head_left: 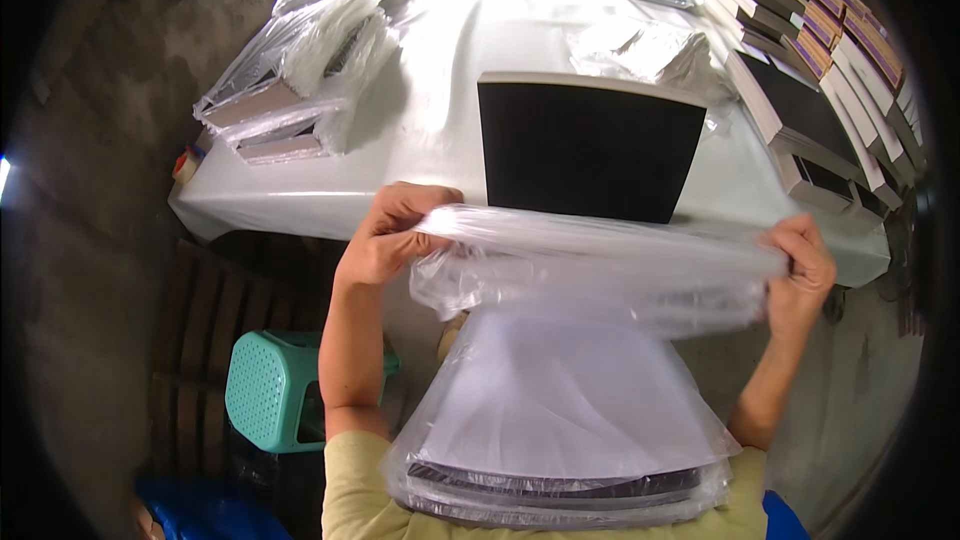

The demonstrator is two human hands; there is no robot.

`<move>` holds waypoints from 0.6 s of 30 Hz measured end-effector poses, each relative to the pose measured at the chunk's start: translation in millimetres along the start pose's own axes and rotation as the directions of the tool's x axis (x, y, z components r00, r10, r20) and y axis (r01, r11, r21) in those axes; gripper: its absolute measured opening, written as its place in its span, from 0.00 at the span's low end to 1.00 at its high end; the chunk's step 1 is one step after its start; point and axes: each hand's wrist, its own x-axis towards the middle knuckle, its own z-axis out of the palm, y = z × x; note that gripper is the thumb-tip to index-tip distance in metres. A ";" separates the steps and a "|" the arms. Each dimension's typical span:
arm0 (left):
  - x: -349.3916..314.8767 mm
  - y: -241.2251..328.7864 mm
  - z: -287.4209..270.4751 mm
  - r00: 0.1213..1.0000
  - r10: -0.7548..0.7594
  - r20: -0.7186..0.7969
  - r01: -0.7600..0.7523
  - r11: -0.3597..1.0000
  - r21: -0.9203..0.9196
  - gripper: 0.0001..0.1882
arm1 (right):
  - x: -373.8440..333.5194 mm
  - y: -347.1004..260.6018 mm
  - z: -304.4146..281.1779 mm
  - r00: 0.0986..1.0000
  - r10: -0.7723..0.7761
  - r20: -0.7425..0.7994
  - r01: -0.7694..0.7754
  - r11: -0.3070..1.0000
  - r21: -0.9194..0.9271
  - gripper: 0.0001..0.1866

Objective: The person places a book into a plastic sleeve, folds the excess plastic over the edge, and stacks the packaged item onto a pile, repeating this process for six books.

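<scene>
My left hand (pixel 392 230) and my right hand (pixel 803 270) each grip one end of a clear plastic bag (pixel 590 270), stretching its mouth wide between them at the table's front edge. The bag hangs down toward my chest, where a flat white-topped book with a dark edge (pixel 560 440) sits inside it. Just beyond the bag a black square book with a white border (pixel 585 145) lies on the white table (pixel 300 200).
Bagged books (pixel 290 90) are piled at the table's left. Stacks of books (pixel 800 50) line the right side. Loose plastic bags (pixel 640 50) lie at the back. A teal plastic stool (pixel 270 390) stands on the floor at my left. A tape roll (pixel 186 164) sits at the left corner.
</scene>
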 end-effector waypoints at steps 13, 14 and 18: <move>-89.0 -195.8 13.9 0.742 -0.664 0.089 0.612 0.618 -0.494 0.15 | -145.5 108.1 86.0 0.241 0.599 0.763 -0.930 -0.080 0.357 0.20; -96.4 -216.1 9.8 0.733 -0.680 0.014 0.568 0.600 -0.564 0.14 | -172.2 137.7 103.7 0.258 0.611 0.748 -0.938 -0.027 0.345 0.19; -149.1 -311.8 -4.6 0.569 -0.743 -0.352 0.499 0.652 -0.571 0.07 | -199.6 176.1 141.9 0.246 0.684 0.687 -0.948 0.023 0.316 0.18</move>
